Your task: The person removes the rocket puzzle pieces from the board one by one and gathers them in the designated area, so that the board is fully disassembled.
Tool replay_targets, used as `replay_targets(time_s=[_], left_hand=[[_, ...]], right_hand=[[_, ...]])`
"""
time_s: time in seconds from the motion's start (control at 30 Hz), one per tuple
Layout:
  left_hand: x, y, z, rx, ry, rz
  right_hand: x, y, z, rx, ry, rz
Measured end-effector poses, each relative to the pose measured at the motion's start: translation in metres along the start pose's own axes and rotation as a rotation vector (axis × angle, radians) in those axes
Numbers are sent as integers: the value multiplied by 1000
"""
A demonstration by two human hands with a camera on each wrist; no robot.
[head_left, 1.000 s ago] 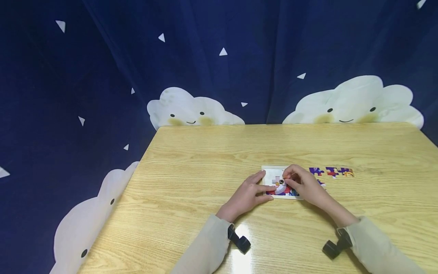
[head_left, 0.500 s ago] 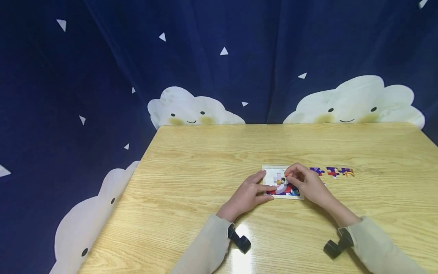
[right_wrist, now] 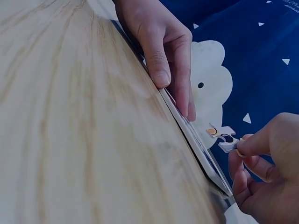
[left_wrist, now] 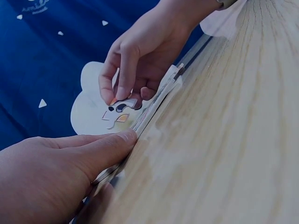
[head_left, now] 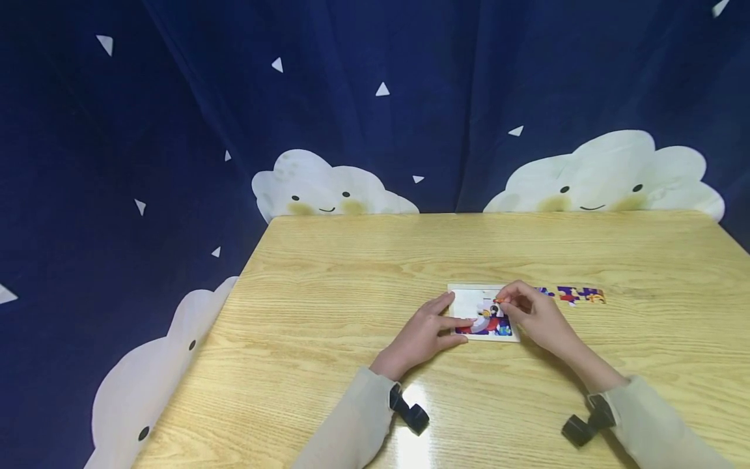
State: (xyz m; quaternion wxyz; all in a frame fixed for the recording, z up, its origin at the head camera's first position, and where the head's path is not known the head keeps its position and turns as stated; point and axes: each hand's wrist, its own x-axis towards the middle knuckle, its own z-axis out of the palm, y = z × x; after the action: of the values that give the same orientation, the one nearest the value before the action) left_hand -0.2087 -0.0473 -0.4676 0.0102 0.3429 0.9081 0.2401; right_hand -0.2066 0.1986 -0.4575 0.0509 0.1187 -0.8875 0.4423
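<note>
A small white-framed jigsaw puzzle (head_left: 469,286) lies on the table, its near side filled with purple and red pieces and its far left part bare white. My left hand (head_left: 415,337) rests on the frame's left side, fingers stretched out, one across the assembled pieces. Between thumb and fingertips, my right hand (head_left: 539,320) pinches a puzzle piece (right_wrist: 228,140) over the right part of the frame. Pale with dark and orange spots, the piece (left_wrist: 119,111) is tilted and raised above the board in both wrist views. The right fingers cover part of it.
Several loose puzzle pieces (head_left: 580,295) lie on the wooden table (head_left: 328,280) right of the frame, some partly behind the right hand. A dark blue curtain (head_left: 351,117) with white clouds hangs behind the table's far edge.
My right hand has shifted slightly right along the frame, carrying the pinched puzzle piece with it. It now covers more of the loose pieces. The left hand has stayed in place.
</note>
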Motion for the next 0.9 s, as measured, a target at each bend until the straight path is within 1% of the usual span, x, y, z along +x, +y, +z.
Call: replay_targets(time_s=[0.13, 0.23, 0.67, 0.9], left_hand=[[0, 0, 0, -6, 2, -1], [0, 0, 0, -11, -1, -4], [-1, 1, -1, -8, -2, -3], [-1, 0, 0, -16, -4, -7]], right_hand=[[-2, 5, -1, 6, 27, -33], [-3, 8, -3, 8, 44, -40], [-15, 16, -22, 0, 85, 13], [-23, 26, -35, -19, 125, 17]])
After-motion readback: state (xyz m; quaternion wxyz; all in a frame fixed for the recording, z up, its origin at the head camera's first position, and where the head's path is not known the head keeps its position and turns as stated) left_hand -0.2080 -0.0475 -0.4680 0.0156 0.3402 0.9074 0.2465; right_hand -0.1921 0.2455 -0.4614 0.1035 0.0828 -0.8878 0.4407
